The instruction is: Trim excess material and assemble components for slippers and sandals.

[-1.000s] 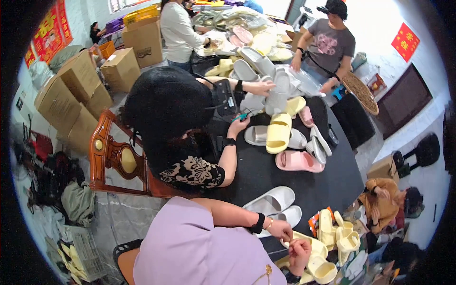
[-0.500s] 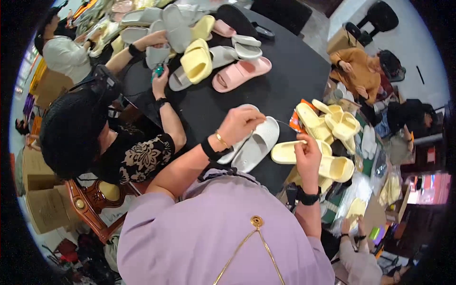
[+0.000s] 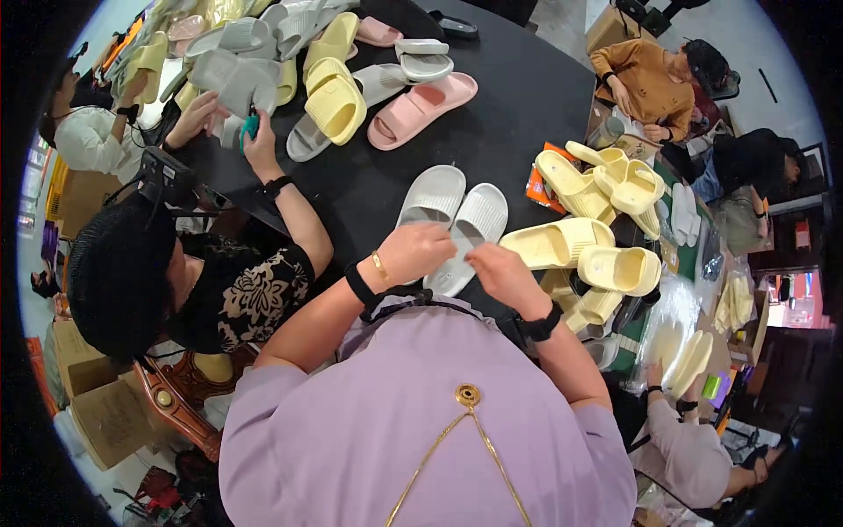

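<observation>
A pair of light grey slide slippers point(image 3: 436, 189) lies side by side on the black table, toes pointing away from me. Over the heel of the left slipper is my left hand point(image 3: 417, 252), its fingers pinched together. My right hand point(image 3: 509, 277) is close by, at the right edge of the other grey slipper point(image 3: 483, 211), thumb and fingertips also pressed together. The two hands nearly meet above the slippers. Whatever thin thing they may hold is too small to make out. Right of my right hand lies a pale yellow slipper point(image 3: 549, 246).
Several yellow slippers point(image 3: 622, 268) are heaped at the right, beside an orange packet point(image 3: 544, 180). A pink slipper point(image 3: 423, 110) and a yellow slipper point(image 3: 335, 101) lie farther off. At my left a co-worker holds a grey slipper point(image 3: 230, 77) and green-handled snips point(image 3: 250, 132).
My hands have come together and lower over the grey slippers; the thin strand between them no longer shows. The co-worker at the left has lifted a grey slipper to the snips.
</observation>
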A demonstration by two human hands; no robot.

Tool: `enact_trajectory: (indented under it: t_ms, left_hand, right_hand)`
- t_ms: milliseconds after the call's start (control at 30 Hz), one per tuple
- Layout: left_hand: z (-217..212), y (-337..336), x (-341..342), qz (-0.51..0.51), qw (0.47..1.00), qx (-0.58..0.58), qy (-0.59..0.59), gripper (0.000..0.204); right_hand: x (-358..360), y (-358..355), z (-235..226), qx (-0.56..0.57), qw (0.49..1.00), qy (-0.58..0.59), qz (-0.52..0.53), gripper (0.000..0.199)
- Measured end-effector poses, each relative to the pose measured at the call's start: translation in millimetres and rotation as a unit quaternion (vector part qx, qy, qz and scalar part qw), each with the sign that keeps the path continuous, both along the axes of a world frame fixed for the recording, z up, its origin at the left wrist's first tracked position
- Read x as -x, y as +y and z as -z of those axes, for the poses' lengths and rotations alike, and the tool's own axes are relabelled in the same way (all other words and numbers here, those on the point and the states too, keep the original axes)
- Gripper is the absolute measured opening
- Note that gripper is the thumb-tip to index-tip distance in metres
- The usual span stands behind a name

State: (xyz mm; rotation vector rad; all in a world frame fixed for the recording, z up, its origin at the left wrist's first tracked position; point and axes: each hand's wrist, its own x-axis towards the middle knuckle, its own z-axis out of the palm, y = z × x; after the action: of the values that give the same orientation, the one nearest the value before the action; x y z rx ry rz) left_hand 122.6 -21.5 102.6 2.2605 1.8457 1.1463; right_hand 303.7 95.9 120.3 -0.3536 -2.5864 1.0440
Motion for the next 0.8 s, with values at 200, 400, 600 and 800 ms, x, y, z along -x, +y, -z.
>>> enact_trajectory:
  t_ms: [200,400,600,800]
  left_hand:
    - [36,-31,3,0.078,0.96,0.269,-0.031,0.01]
    - [52,-35,6,0.07,0.937,0.333,-0.076,0.016]
    - [71,-31,6,0.045,0.937,0.344,-0.039,0.016]
    - [80,-11,7,-0.042,0.964,0.264,-0.013,0.015]
  right_hand:
    - [-12,-8,55,0.114,0.967,-0.189,-0.127,0.021]
    - [-6,-13,64,0.098,0.949,-0.279,-0.112,0.022]
    - [-5,-14,78,-0.069,0.938,-0.331,-0.077,0.024]
    - [8,-7,79,-0.114,0.968,-0.224,0.018,0.016]
